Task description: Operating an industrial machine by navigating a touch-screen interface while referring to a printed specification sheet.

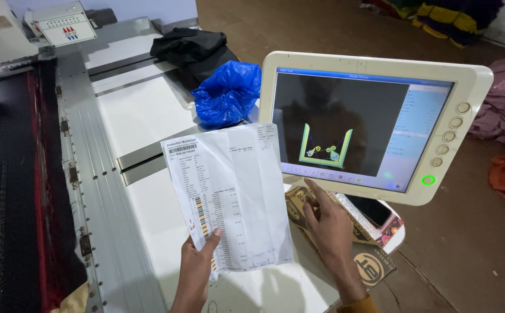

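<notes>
The left hand (197, 269) pinches a printed sheet (229, 197) by its near edge, holding it up just left of the screen (374, 124). The right hand (328, 223), fingers loosely curled, index extended, rests below the screen on a cardboard box (374, 264). A blue bag (227, 93) lies farther back.

Phone (374, 210) half hidden under monitor (380, 124)

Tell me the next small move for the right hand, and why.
Probably lift the right hand to the buttons along the bottom of the screen. It rests on the cardboard box just below, a design is showing, and the left hand holds the printed sheet up beside it.
</notes>
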